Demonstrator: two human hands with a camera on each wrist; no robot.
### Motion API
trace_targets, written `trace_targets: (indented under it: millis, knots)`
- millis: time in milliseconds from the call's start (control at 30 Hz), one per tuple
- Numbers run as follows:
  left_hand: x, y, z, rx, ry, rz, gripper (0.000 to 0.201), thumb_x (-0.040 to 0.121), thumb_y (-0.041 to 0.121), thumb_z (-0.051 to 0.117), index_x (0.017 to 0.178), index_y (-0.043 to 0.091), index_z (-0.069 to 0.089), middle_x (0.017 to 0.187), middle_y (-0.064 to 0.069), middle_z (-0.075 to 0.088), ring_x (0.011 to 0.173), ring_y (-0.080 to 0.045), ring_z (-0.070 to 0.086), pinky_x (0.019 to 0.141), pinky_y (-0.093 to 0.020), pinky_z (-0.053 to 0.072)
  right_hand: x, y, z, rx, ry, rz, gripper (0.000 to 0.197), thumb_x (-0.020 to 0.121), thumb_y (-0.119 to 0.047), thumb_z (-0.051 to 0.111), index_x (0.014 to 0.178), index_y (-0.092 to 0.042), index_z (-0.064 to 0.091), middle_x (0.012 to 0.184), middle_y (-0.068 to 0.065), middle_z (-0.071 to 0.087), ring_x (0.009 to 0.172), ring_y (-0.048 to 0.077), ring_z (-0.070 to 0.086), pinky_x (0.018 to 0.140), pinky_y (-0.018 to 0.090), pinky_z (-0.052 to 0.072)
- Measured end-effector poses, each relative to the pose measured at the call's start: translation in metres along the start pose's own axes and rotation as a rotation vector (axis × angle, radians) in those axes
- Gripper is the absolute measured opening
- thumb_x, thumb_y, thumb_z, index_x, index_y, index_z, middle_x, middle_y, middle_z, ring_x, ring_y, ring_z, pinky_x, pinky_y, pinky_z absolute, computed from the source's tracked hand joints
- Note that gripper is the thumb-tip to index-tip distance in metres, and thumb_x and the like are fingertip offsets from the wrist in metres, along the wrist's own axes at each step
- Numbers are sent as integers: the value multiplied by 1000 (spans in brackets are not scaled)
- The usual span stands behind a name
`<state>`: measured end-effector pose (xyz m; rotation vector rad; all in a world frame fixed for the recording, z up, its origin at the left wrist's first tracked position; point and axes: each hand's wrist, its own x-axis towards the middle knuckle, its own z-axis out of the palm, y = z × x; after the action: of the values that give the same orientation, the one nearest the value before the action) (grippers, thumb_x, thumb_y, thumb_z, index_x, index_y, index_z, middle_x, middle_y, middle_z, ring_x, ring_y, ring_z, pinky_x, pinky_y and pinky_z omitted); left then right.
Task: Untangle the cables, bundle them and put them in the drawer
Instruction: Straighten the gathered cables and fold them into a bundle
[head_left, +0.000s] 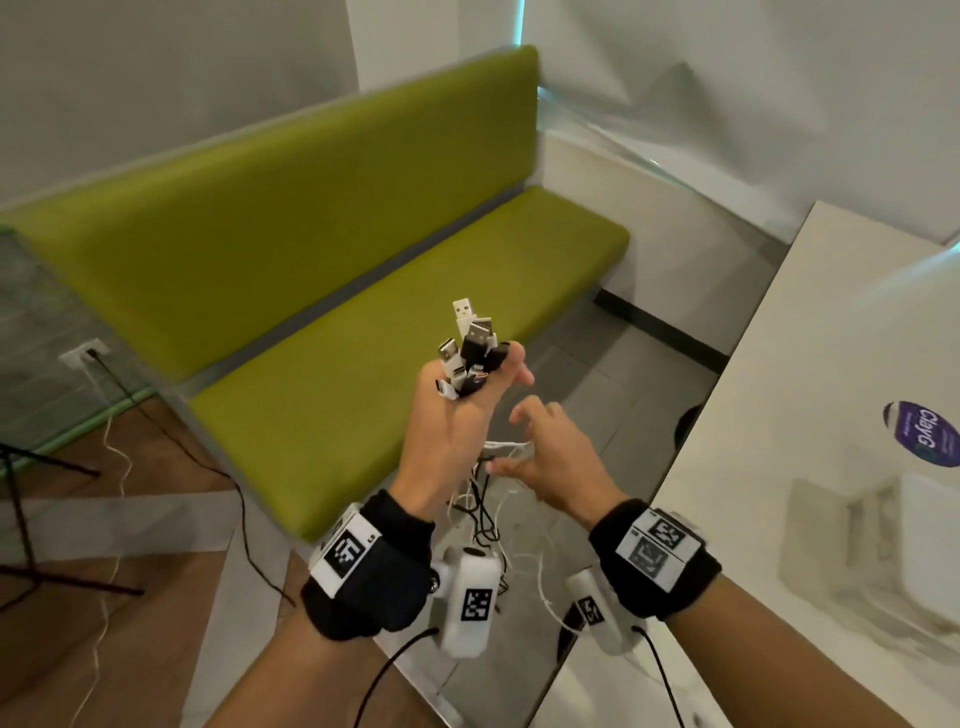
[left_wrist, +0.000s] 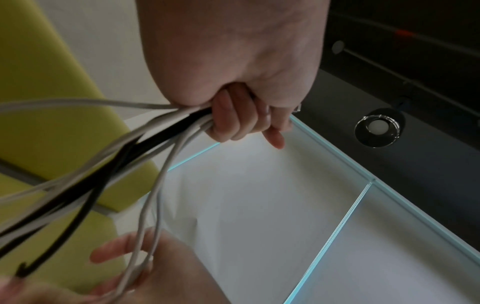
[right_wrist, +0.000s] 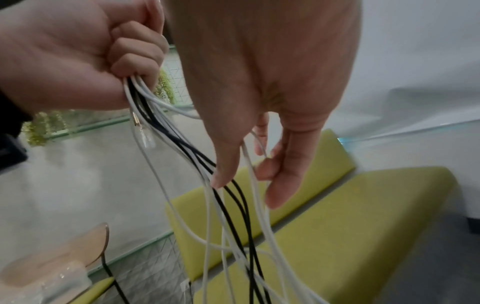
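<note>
Dangling round cables (right_wrist: 228, 216), smooth, black-and-white

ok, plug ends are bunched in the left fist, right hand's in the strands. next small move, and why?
Probably draw the right hand down along the cables, combing them apart. The left hand grips the plugs together, while the black and white strands below hang loose and cross each other, and the right fingers are spread among them.

Bench (head_left: 363, 291) ahead, table (head_left: 831, 364) at right, cables (head_left: 470, 348) between.
</note>
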<state>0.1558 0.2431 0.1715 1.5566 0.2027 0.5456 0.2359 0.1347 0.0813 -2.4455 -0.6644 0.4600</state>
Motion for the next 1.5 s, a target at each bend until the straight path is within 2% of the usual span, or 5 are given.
trace_targets:
  millis: [167, 400, 600, 900, 1500]
  knots:
    - [13, 20, -9, -4, 43, 73, 36, 86, 39, 56, 75, 5, 63, 42, 21, 47, 44, 8, 44, 51, -10, 31, 18, -23, -15, 62, 272, -130, 41, 75, -39, 81, 98, -16, 56, 83, -4, 62, 74, 17, 59, 65, 31, 46]
    - [8, 21, -14, 88, 6, 95, 31, 92, 33, 56, 75, 8, 64, 45, 24, 49, 46, 9, 45, 52, -11, 30, 11, -26, -13, 253, 122, -175, 13, 80, -31, 79, 88, -22, 73, 85, -5, 75, 77, 4, 69, 74, 24, 55]
    - [-3, 13, -9, 99, -38, 96, 32, 88, 44, 53, 72, 18, 63, 47, 23, 51, 47, 8, 46, 53, -16, 30, -9, -9, -24, 238, 31, -93, 48, 86, -28, 73, 130, -23, 53, 88, -6, 73, 77, 8, 67, 80, 29, 53]
    - [-12, 5, -1, 69, -57, 87, 31, 90, 43, 55, 70, 21, 64, 50, 24, 52, 50, 8, 46, 56, -25, 29, -86, 103, 38, -544, -635, 253, 56, 82, -50, 72, 121, -12, 58, 121, 9, 63, 110, 31, 59, 82, 33, 46]
    - [-18, -14, -6, 108, -40, 46, 29, 92, 36, 59, 70, 19, 65, 48, 19, 52, 42, 3, 39, 49, -18, 27, -31, 56, 49, -216, -203, -28, 27, 97, -33, 56, 91, -13, 73, 81, 2, 70, 75, 19, 64, 72, 31, 51]
